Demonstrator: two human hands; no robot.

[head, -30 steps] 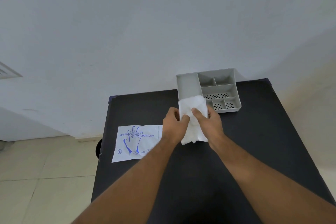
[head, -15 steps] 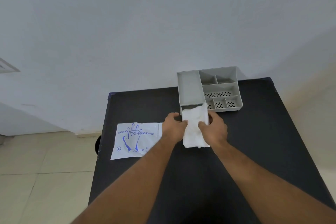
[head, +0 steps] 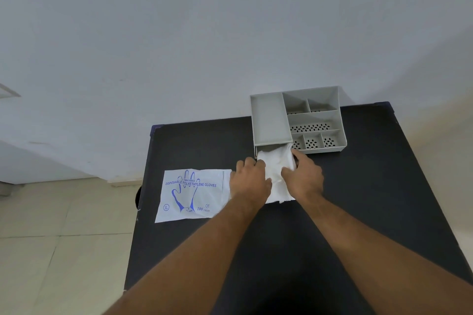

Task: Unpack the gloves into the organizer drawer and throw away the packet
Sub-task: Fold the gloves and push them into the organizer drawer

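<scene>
A white stack of gloves (head: pixel 275 163) lies in the pulled-out drawer at the front left of the grey organizer (head: pixel 271 120), its near end hanging out onto the black table (head: pixel 358 212). My left hand (head: pixel 249 179) presses on the stack's left side. My right hand (head: pixel 303 176) grips the stack's right side, fingertips at the drawer's mouth. The drawer's walls are mostly hidden by the gloves. The flat white packet (head: pixel 192 194) with blue glove print lies on the table just left of my left hand.
The organizer stands at the table's far edge against a white wall, with several small perforated compartments (head: pixel 312 140) on its right. The packet overhangs the table's left edge slightly. Tiled floor (head: pixel 51 250) lies to the left, with a dark round object (head: pixel 138 197) below the edge.
Both hands have carried the glove stack from above the table forward and down into the drawer at the organizer's front. The packet has not moved.
</scene>
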